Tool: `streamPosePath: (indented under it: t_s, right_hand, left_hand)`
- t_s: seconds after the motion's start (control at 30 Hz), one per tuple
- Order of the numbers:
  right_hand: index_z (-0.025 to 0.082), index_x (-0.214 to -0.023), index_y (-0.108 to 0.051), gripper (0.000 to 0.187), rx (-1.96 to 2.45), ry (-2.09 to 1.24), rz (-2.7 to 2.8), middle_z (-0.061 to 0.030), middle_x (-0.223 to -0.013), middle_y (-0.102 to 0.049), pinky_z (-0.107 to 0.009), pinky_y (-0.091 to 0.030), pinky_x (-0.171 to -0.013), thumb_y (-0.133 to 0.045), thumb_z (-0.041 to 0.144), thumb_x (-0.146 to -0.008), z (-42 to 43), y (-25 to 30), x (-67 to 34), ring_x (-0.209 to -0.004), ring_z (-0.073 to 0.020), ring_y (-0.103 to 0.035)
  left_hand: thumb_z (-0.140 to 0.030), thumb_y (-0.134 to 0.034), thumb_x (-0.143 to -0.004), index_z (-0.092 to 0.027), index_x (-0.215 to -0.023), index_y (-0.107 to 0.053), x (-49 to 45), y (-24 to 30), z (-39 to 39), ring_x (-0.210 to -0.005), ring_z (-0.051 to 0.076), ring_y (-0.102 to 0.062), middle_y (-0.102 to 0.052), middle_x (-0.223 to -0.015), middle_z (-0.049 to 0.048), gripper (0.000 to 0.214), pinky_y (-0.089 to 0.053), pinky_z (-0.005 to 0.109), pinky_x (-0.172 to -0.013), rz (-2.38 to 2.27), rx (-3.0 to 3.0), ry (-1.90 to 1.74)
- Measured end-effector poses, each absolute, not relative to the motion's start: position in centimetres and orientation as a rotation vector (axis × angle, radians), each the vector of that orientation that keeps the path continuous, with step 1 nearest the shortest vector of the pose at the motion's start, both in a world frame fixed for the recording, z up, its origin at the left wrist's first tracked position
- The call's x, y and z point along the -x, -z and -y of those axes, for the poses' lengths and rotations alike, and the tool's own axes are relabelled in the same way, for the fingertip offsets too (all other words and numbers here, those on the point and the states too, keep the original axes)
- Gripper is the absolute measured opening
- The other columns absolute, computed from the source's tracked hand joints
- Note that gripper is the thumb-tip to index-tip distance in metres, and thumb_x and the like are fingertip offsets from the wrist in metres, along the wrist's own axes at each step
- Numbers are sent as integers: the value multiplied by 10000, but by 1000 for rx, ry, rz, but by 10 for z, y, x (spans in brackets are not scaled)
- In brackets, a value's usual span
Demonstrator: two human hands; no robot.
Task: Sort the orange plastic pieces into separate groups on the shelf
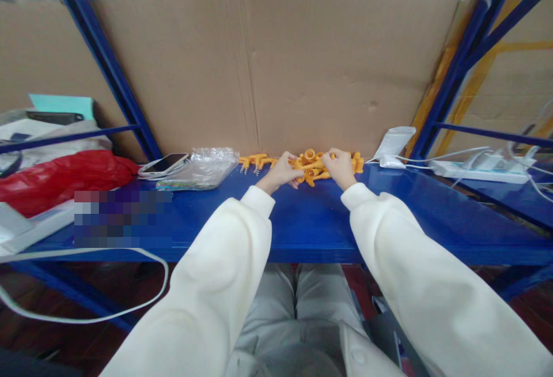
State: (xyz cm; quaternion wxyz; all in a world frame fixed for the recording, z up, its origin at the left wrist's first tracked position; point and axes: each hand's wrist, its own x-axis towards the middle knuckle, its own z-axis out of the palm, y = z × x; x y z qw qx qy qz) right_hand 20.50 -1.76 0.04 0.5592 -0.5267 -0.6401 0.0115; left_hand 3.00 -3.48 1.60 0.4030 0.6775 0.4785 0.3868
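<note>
A heap of small orange plastic parts lies at the back of the blue shelf, against a cardboard wall. My left hand has its fingers curled round one orange part at the heap's left side. My right hand pinches the other end of what looks like the same part, just to the right. Both arms wear white sleeves. More orange parts lie in a row left of my left hand.
A clear plastic bag and a phone lie left of the parts. Red cloth and papers sit far left. A white pouch, cables and a power strip are at the right. Blue rack uprights flank the cardboard.
</note>
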Motion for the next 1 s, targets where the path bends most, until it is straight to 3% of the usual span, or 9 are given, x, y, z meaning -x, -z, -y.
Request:
streamPosePath:
  t_s: [0.27,0.4,0.53,0.8,1.0]
  right_hand:
    - [233,-556,-389,290,1222,-31,1589,49,-522,-390,-266,-330,-609,-496,280,-821,19,2,-206,-574,-124,-400]
    - [201,-642,-528,334,1179,-132,1717,14,-615,-542,-273,-377,-652,-554,452,-861,18,7,-207,-629,-138,-493]
    - [165,-717,-628,396,1143,-292,1920,-17,-698,-630,-277,-409,-652,-670,552,-789,15,12,-210,-679,-154,-543]
    - [141,-729,-687,272,1400,-56,2067,4,-636,-605,-250,-396,-613,-635,394,-813,18,8,-212,-614,-130,-539]
    - [133,-882,-755,233,1602,83,2170,-71,-767,-715,-270,-474,-667,-572,276,-871,25,1,-203,-702,-186,-645]
  left_hand:
    - [-9,-650,-776,-200,-1214,-403,-23,-3,22,-488,99,-606,-567,-648,-110,537,-593,272,-618,-1234,-1916,-1047]
    - [-5,-612,-776,-176,-1311,-459,-18,1,16,-783,188,-712,-672,-825,-4,582,-576,331,-823,-1357,-2289,-1225]
    - [-34,-560,-828,-148,-1392,-480,-13,3,13,-1069,261,-703,-714,-1125,121,582,-521,365,-966,-1388,-2521,-1245]
    - [-56,-503,-889,-176,-1467,-458,-16,5,13,-1175,252,-666,-673,-1265,137,592,-487,394,-1052,-1307,-2680,-1276]
    - [-95,-489,-919,-201,-1490,-468,-19,4,17,-1189,250,-658,-655,-1300,130,582,-484,390,-1068,-1273,-2720,-1234]
